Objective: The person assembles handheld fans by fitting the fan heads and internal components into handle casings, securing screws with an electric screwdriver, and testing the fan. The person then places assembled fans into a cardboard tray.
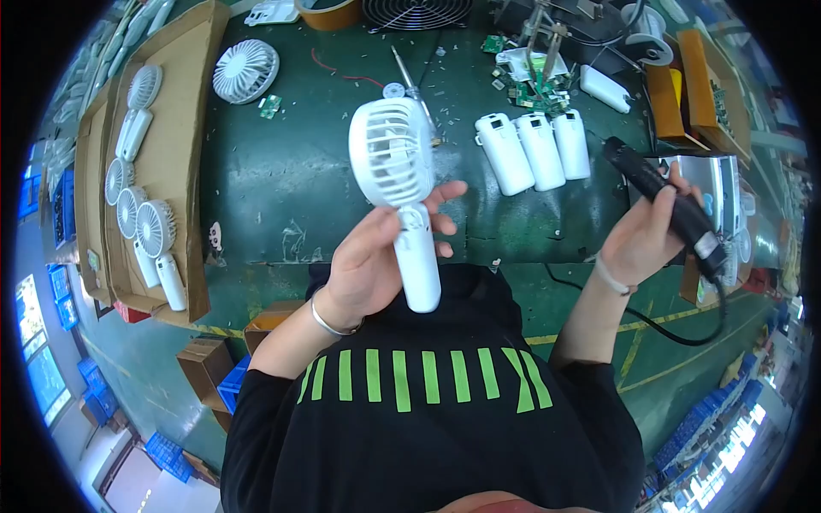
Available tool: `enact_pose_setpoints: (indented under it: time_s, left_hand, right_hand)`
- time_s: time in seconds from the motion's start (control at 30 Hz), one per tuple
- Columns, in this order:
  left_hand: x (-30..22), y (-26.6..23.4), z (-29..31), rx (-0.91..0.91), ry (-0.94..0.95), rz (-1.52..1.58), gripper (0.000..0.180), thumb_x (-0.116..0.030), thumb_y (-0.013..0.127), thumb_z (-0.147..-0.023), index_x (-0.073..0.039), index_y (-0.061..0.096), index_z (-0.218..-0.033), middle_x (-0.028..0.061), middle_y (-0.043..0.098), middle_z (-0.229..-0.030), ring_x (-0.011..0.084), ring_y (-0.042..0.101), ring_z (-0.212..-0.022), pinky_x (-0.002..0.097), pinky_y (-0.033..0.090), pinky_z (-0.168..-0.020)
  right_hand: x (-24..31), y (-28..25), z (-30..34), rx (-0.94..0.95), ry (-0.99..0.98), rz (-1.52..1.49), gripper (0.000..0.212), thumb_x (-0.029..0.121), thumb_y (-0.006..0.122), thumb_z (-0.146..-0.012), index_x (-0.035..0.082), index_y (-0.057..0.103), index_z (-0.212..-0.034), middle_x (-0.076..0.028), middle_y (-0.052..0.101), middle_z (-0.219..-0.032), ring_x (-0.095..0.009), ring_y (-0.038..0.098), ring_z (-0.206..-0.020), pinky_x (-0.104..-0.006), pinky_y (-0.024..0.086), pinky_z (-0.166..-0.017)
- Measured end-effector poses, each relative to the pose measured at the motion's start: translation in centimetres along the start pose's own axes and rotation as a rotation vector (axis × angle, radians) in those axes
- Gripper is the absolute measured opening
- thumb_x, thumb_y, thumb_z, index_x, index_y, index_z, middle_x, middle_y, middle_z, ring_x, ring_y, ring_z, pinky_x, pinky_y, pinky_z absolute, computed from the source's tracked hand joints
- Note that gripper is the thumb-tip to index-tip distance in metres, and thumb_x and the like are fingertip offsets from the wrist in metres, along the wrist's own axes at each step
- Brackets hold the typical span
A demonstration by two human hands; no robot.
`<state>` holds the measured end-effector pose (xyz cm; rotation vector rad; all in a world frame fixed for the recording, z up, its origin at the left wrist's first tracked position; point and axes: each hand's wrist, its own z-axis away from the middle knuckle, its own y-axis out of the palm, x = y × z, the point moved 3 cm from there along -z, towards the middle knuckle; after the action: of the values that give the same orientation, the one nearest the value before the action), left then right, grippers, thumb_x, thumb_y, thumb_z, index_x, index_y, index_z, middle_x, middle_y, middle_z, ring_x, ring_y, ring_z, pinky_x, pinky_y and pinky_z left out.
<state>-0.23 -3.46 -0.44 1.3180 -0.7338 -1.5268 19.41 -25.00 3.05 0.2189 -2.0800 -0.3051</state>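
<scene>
My left hand [363, 265] grips a white handheld fan [417, 265] around the neck of its handle. The fan stands roughly upright in front of my chest, its round caged head on top and turned partly to the side. In my right hand [637, 239] is a black electric screwdriver [646, 175], tilted with its tip toward the upper left and its cable curving down from the rear. Three white handle housings [537, 154] lie side by side on the green bench between the fan and the screwdriver. Behind the fan rests a soldering iron [406, 68].
A cardboard tray [192, 171] at left carries several white fans. On the bench [299, 188] lie a loose fan head [246, 72], green circuit boards [534, 90] and another white housing [604, 89]. Orange-brown boxes [667, 103] and a solder spool [647, 47] stand at the far right.
</scene>
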Motion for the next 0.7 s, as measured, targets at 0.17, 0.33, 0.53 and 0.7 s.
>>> enact_pose_setpoints:
  time_s: [0.17,0.33,0.53,0.7]
  left_hand:
    - [-0.1,-1.2,0.4,-0.006,-0.022,-0.087,0.063,-0.012,0.069,-0.085,-0.010,0.038,-0.140,0.0236,0.051,-0.134,0.0312,0.056,-0.119,0.0461,0.044,-0.103]
    - [0.3,-0.4,-0.6,-0.016,0.064,-0.170,0.072,-0.036,0.064,-0.090,-0.009,0.028,-0.146,0.0180,0.040,-0.146,0.0308,0.040,-0.135,0.0458,0.034,-0.110]
    - [1.4,0.2,0.5,-0.020,0.154,-0.163,0.071,-0.048,0.052,-0.095,-0.008,0.023,-0.146,0.0083,0.041,-0.141,0.0215,0.039,-0.131,0.0419,0.032,-0.110]
    - [-0.6,-1.1,1.2,-0.267,0.168,-0.240,0.032,-0.015,0.061,-0.094,-0.006,0.053,-0.124,0.0026,0.061,-0.115,0.0116,0.058,-0.103,0.0302,0.047,-0.088]
  right_hand:
    - [-0.7,-1.7,3.5,-0.097,0.675,-0.203,0.041,0.025,0.049,-0.101,-0.007,0.046,-0.126,-0.024,0.054,-0.124,-0.031,0.053,-0.119,-0.0442,0.040,-0.107]
    - [-0.4,0.3,6.0,0.192,0.741,0.081,0.023,0.018,0.049,-0.099,0.001,0.062,-0.106,-0.009,0.065,-0.092,-0.013,0.060,-0.076,-0.0240,0.048,-0.069]
    - [2.5,11.0,10.2,1.095,-0.128,0.759,0.054,0.024,0.078,-0.071,0.000,0.054,-0.113,-0.013,0.053,-0.094,-0.030,0.053,-0.086,-0.0369,0.045,-0.073]
    - [2.8,12.7,11.0,1.256,-0.318,0.904,0.051,0.026,0.076,-0.069,-0.001,0.055,-0.106,-0.010,0.050,-0.090,-0.024,0.055,-0.080,-0.0358,0.047,-0.068]
